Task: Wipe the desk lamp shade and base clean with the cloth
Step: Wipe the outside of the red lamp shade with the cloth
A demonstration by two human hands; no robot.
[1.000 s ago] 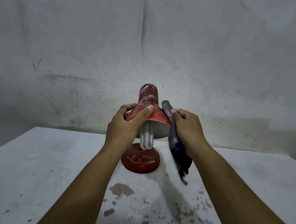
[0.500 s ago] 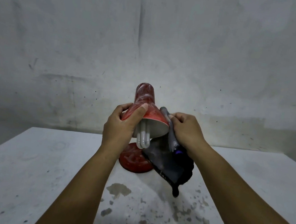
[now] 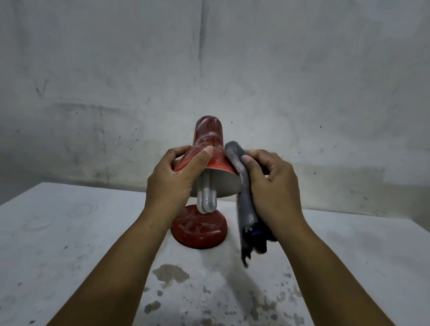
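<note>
Two hands: both on lamp
left hand (image 3: 172, 182): fingers curled round shade (image 3: 210, 149) rim
right hand (image 3: 271, 189): grips cloth (image 3: 246, 208), pressed on shade's right side
base (image 3: 199, 229): mid-surface (image 3: 45, 225), toward far edge

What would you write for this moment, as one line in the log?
step: wiping shade | left hand: grips lamp shade | right hand: holds cloth against shade's right side | base: on table
</note>
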